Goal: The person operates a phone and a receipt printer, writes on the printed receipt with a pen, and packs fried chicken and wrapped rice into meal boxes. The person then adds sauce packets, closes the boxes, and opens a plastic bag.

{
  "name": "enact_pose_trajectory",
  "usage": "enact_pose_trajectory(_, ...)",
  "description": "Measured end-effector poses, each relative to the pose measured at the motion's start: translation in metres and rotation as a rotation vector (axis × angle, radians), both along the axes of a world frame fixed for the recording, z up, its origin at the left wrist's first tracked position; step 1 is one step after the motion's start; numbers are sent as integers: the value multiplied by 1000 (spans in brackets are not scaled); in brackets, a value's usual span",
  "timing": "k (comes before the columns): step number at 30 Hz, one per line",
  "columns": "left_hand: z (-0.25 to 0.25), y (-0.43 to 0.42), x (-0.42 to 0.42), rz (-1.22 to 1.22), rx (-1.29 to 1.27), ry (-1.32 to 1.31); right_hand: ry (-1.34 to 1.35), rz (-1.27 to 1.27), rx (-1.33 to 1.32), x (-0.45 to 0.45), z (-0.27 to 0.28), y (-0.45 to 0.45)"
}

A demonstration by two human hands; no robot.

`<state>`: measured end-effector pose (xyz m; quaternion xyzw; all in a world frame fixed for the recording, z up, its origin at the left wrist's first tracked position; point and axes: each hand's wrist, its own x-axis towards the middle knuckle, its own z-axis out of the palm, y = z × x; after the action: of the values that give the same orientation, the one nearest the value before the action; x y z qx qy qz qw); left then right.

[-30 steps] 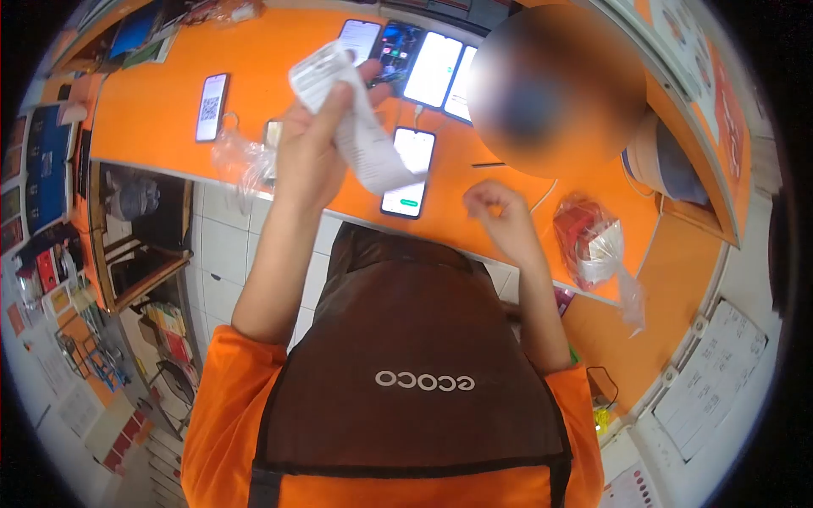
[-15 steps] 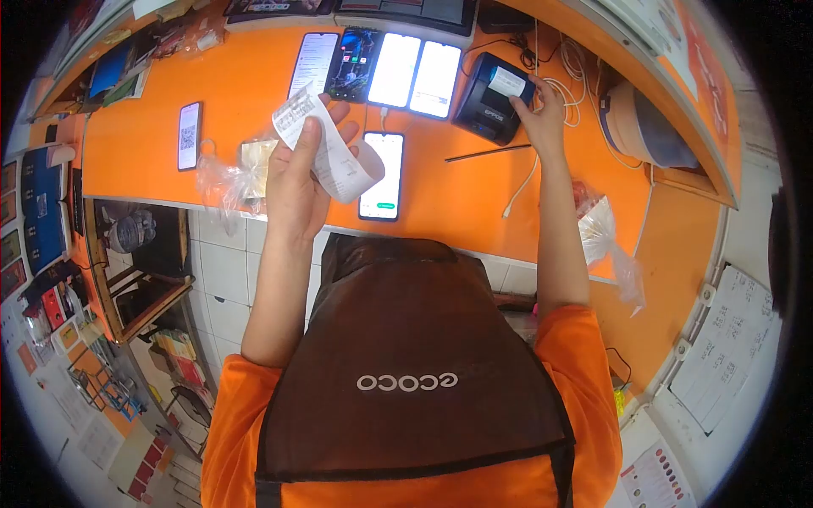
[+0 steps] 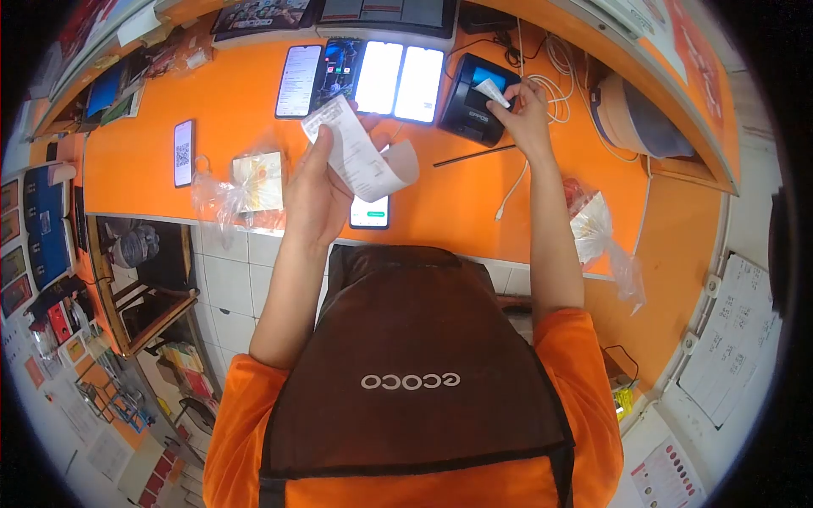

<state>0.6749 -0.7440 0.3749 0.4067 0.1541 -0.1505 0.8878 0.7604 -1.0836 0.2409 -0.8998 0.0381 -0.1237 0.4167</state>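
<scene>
Your left hand (image 3: 320, 190) pinched a curled receipt (image 3: 360, 161), right hand (image 3: 528, 120) a paper slip (image 3: 491, 91) at the receipt printer (image 3: 466, 124). Both looked light, limp, tearable; edges seemed best.

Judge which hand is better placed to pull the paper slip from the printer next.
Right, most likely: the right hand is at the printer, right by the paper slip, while the left hand is farther off, holding a receipt.
</scene>
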Motion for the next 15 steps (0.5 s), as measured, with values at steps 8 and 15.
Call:
enact_pose_trajectory(8, 4, -9, 10, -52, -106, 55, -35, 75, 1, 2, 7, -9)
enact_pose_trajectory(15, 3, -8, 13, -75, -135, 73, 67, 52, 401, -1, 28, 13)
